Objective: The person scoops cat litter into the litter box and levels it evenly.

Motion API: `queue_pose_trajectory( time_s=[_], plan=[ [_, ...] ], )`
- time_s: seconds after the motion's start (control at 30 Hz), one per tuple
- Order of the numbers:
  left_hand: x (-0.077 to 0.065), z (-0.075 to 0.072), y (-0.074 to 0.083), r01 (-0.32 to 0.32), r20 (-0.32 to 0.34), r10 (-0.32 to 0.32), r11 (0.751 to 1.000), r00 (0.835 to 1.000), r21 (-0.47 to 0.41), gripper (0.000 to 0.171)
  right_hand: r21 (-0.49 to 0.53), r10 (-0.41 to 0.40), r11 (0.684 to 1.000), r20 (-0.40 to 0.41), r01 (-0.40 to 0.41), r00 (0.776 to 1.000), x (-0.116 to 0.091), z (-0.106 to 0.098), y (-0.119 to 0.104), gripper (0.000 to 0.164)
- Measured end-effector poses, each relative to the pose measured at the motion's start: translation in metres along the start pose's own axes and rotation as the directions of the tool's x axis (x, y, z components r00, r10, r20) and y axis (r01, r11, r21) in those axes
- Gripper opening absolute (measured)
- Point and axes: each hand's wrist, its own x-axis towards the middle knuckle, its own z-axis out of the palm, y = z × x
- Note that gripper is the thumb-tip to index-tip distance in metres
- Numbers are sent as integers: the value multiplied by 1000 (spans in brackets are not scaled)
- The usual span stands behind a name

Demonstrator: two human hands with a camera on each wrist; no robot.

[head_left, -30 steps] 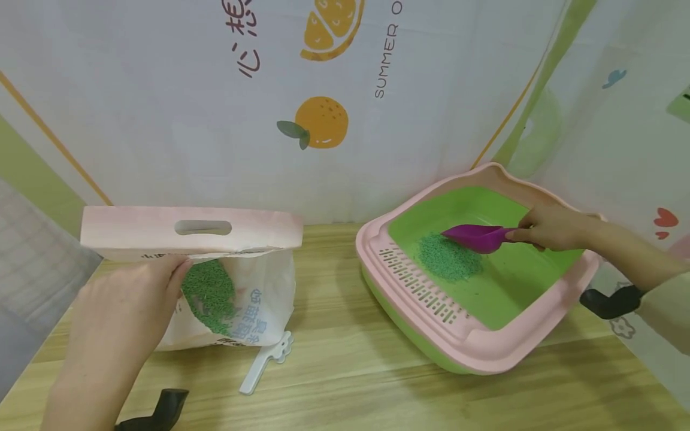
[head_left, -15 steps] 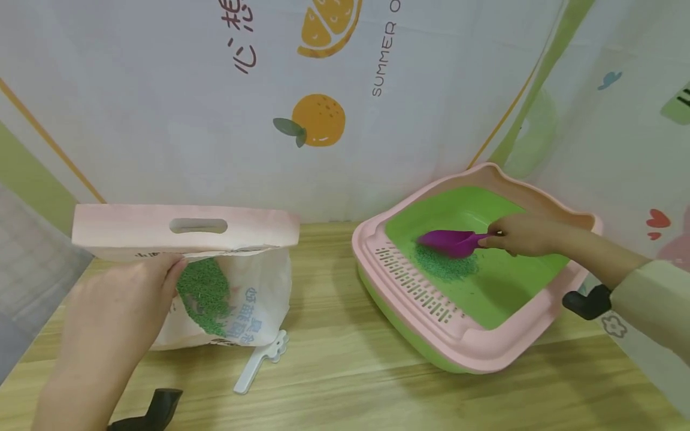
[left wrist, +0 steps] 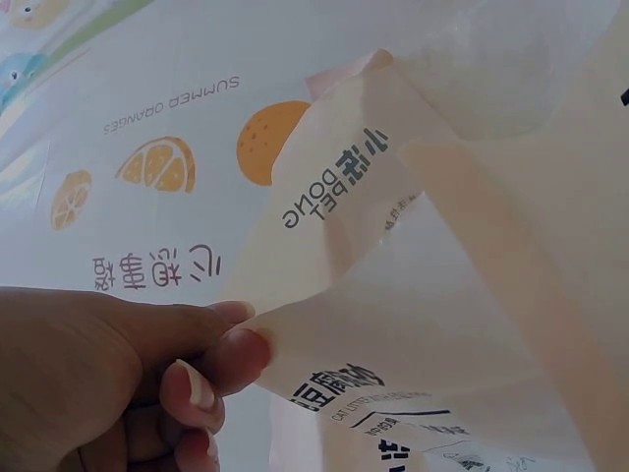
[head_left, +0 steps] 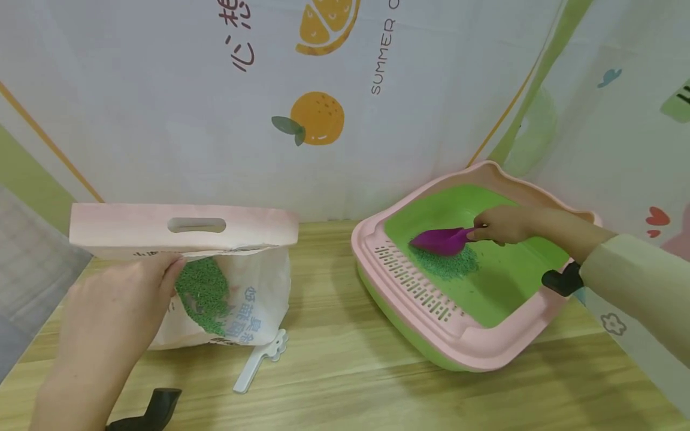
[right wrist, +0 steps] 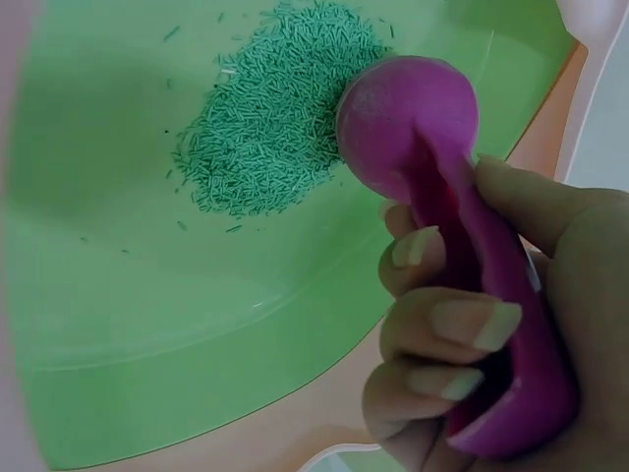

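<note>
Left fingers (head_left: 167, 269) pinching bag (head_left: 264, 293), right fingers (head_left: 483, 225) gripping scoop (head_left: 441, 241) inside tray (head_left: 474, 353)

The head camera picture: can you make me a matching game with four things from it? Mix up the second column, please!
1. Scoop
2. Bag
3. Small tool
4. Tray

A. Green and pink
B. White, lying on the table
C. Held in the right hand
D. Pinched by the left hand

Pairs: 1-C, 2-D, 3-B, 4-A

White bag (head_left: 253, 281) partly hidden behind the left hand (head_left: 121, 299)
</note>
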Motion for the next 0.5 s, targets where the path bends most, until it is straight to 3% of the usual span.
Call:
queue_pose_trajectory(
  time_s=[0.2,0.5],
  plan=[
    [1,0,0,17,35,-17,1000,999,-4,29,47,49,997,102,-54,994,6,-2,4,28],
    [1,-2,1,45,95,-44,999,995,-12,27,74,154,981,273,-180,950,11,-3,6,30]
  ],
)
